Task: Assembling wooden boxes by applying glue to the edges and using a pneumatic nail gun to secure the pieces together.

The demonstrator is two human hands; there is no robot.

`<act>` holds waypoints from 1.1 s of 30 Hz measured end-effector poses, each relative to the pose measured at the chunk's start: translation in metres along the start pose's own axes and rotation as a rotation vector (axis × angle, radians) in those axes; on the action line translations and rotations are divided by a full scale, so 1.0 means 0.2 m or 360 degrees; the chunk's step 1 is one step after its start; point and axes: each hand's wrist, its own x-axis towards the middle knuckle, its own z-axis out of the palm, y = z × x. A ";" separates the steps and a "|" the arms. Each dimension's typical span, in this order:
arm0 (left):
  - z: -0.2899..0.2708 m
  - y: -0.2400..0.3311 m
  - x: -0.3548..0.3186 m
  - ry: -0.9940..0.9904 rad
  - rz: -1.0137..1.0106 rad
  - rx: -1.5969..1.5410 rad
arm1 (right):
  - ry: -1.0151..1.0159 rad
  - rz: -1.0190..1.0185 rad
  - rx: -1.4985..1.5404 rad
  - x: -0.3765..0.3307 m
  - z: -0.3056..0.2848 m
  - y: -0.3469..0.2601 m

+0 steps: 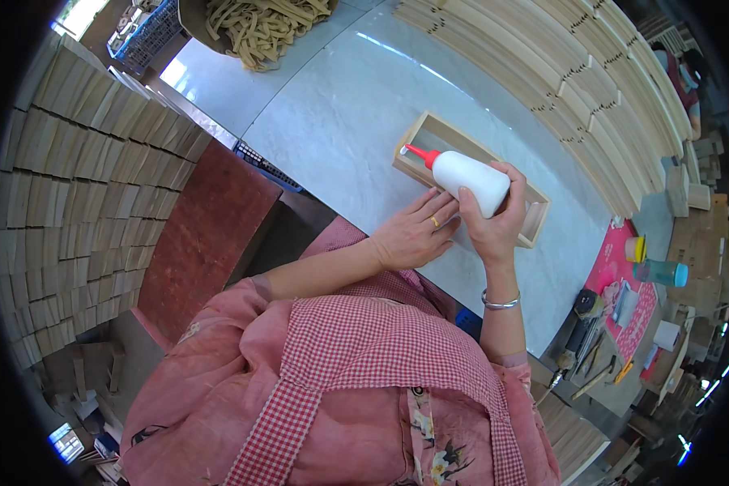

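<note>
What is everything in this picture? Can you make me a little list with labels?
place: pale stone-look table among stacks of wooden slats
right hand: grips a white glue bottle with a red nozzle, tip over the box
left hand: rests on the table against the box's near side
box: open wooden box, unpainted
nearby: tools on a red mat, a teal bottle
clothes: pink checked apron

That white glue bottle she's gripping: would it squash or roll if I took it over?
The bottle is probably soft plastic, since the right hand wraps it for squeezing. Its round body would likely roll if laid down. The red nozzle points at the wooden frame, so a squeeze may spill glue.
</note>
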 end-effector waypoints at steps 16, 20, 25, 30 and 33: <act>-0.03 0.01 0.02 -0.0052 -0.0008 0.0043 | 0.0212 -0.0191 -0.0214 0.18 0.04 0.07; -0.04 0.02 0.03 -0.0052 -0.0009 0.0057 | 0.0247 -0.0239 -0.0271 0.18 0.02 0.07; -0.05 0.03 0.04 -0.0072 -0.0024 0.0051 | 0.0278 -0.0219 -0.0367 0.15 -0.05 0.07; -0.05 0.03 0.04 -0.0104 -0.0034 0.0038 | 0.0345 -0.0182 -0.0458 0.08 -0.18 0.07; -0.05 0.03 0.04 -0.0115 -0.0028 0.0030 | 0.0405 -0.0189 -0.0499 0.03 -0.25 0.07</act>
